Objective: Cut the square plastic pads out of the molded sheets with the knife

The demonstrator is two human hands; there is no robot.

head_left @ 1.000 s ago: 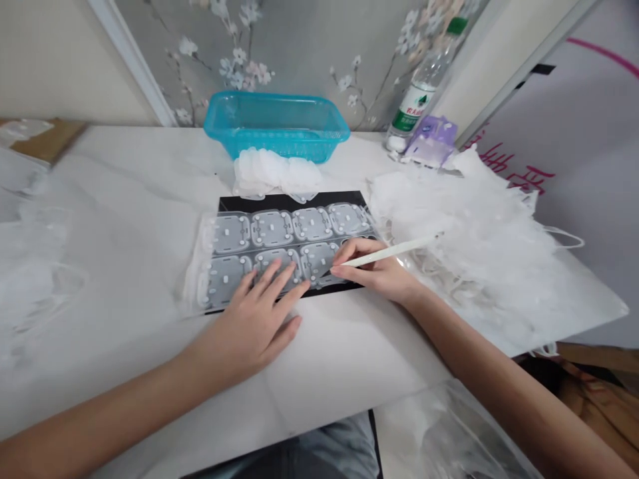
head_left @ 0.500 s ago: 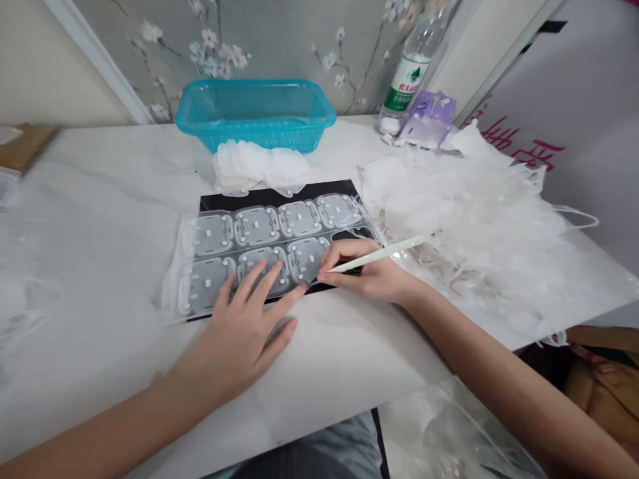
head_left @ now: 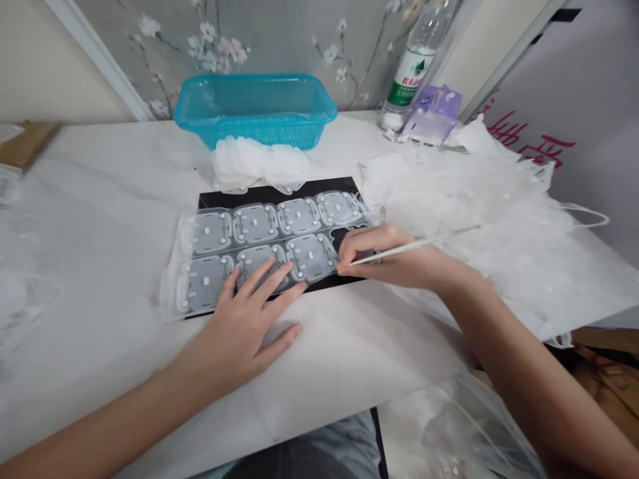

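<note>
My left hand (head_left: 252,313) lies with fingers spread on the lower row of a translucent plastic sheet (head_left: 254,224) printed with rounded-square pieces. That sheet rests on a black board (head_left: 319,187). My right hand (head_left: 384,256) pinches a thin pale stick-like tool (head_left: 414,245), slanted up to the right like a pen. Its tip is hidden at my fingertips, so I cannot tell what kind of tool it is. The fingertips are at the lower right corner of the third piece in the lower row. Right of that piece, a cut-out gap (head_left: 344,234) shows black.
A blue plastic basket (head_left: 254,123) stands at the back, with a stack of white rounded pieces (head_left: 257,159) before it. White scraps (head_left: 479,186) heap up on the right. Behind them are a water bottle (head_left: 412,73) and a purple packet (head_left: 433,113). Cardboard (head_left: 30,143) lies far left.
My right hand has moved rightward along the lower edge of the third piece, and the tool lies at a flatter angle. My left hand stays nearly in place.
</note>
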